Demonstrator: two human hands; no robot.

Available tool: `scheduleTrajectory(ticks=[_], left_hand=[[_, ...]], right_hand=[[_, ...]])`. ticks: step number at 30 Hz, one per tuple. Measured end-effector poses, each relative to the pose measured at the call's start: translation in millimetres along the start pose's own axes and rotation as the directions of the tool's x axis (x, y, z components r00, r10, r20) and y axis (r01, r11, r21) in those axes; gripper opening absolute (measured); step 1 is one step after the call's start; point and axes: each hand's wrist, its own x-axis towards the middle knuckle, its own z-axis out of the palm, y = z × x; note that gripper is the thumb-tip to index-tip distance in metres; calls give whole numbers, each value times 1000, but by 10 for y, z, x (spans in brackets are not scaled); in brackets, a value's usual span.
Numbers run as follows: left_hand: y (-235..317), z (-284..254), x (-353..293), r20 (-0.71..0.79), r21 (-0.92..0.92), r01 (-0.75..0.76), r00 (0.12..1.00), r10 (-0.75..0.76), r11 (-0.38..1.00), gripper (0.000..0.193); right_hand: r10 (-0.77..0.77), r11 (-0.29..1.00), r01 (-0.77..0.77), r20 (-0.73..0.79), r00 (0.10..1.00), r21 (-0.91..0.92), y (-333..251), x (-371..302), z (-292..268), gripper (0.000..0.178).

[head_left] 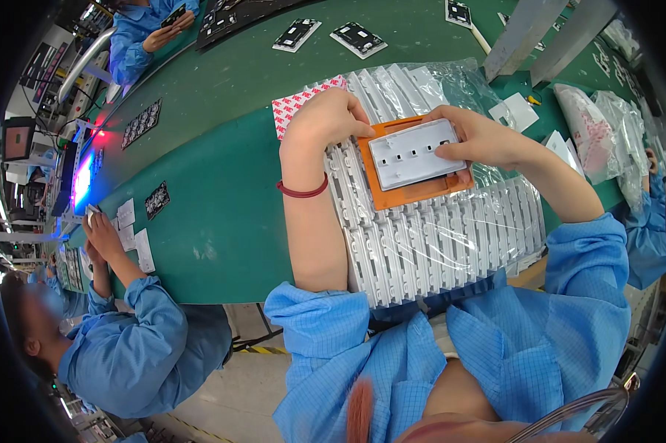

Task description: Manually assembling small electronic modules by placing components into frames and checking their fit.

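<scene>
An orange frame (381, 193) is held up over a white ribbed tray, tilted slightly. Within it lies a flat white panel (403, 168) with a row of small dark square openings. My right hand (484, 140) grips the right side, thumb pressed on the panel and fingertips showing under the frame's edge. At the upper left corner, my left hand (322, 118) pinches the orange frame with bent fingers; part of that grip is hidden. The white tray (440, 236) with many parallel slots, partly covered by clear film, lies beneath both hands.
Beside my left hand is a red-and-white patterned sheet (289, 111). Black-and-white panels (357, 40) lie farther back on the green table (229, 184). Metal posts (521, 37) stand at the back right, near plastic bags (588, 125). A co-worker (126, 347) sits at left.
</scene>
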Motion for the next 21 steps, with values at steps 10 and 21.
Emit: scheduleTrajectory(ticks=[10, 21], left_hand=[[18, -1, 1, -3, 1, -11, 1000, 11, 1000, 20], [-129, 17, 32, -5, -16, -52, 999, 52, 999, 20]], right_hand=[[16, 999, -17, -34, 999, -38, -23, -35, 41, 43], [-313, 662, -72, -363, 878, -746, -404, -457, 26, 35]])
